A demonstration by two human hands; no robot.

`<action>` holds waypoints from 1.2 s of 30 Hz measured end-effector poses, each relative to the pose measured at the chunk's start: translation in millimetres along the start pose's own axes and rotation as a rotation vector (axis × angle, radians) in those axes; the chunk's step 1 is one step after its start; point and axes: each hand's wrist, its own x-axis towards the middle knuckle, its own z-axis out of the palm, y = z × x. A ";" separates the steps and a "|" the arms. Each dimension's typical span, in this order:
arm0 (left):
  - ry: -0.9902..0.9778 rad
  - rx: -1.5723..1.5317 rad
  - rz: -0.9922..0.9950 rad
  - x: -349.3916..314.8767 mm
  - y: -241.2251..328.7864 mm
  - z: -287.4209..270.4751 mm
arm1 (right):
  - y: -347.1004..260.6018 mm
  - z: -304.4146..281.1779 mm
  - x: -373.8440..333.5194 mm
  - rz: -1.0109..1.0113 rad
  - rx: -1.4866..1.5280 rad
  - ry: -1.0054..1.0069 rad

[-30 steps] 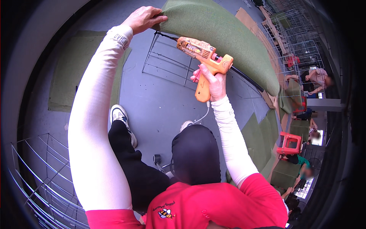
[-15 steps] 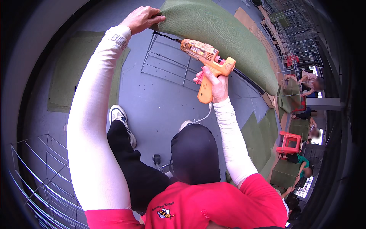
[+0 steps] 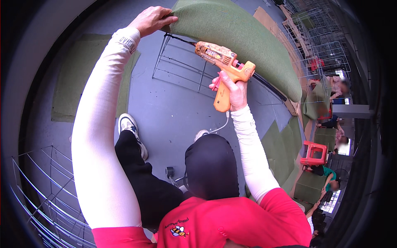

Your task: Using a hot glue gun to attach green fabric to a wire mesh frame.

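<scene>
One bare left hand (image 3: 152,20) pinches the corner of the green fabric (image 3: 235,37) between thumb and fingers, holding it raised over the wire frame (image 3: 202,76), while the right hand (image 3: 237,93) is wrapped round the handle of an orange glue gun (image 3: 225,62) whose tip lies at or just beside the frame's upper edge; whether its trigger is squeezed, I cannot tell. If that pinch slipped, the fabric could drop onto the tip and smear, or a straying tip could burn the left fingers. Compared with one second ago, the gun sits slightly farther right along the edge, the pinch unchanged.
</scene>
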 end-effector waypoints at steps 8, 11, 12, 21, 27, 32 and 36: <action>-0.004 0.028 0.008 1.5 -1.8 0.8 | -7.5 2.3 -3.1 -0.025 0.022 -0.020; 0.000 0.030 0.008 0.5 -4.4 1.0 | -7.1 2.2 -3.6 -0.016 0.027 -0.022; 0.005 0.030 0.011 1.1 -4.3 1.8 | -6.6 1.0 -3.9 -0.009 0.024 -0.011; -0.013 0.017 -0.006 3.0 -2.7 4.3 | -1.1 -2.0 -1.5 -0.005 -0.002 -0.004; -0.020 0.045 -0.008 2.0 -2.2 7.2 | -2.2 -2.0 -2.3 -0.014 0.006 0.019; 0.009 0.025 0.016 1.4 -3.3 8.5 | 2.4 0.9 1.2 -0.013 0.004 -0.009; 0.042 0.027 0.028 -0.3 -5.8 9.2 | 6.4 3.7 4.5 0.005 0.059 -0.015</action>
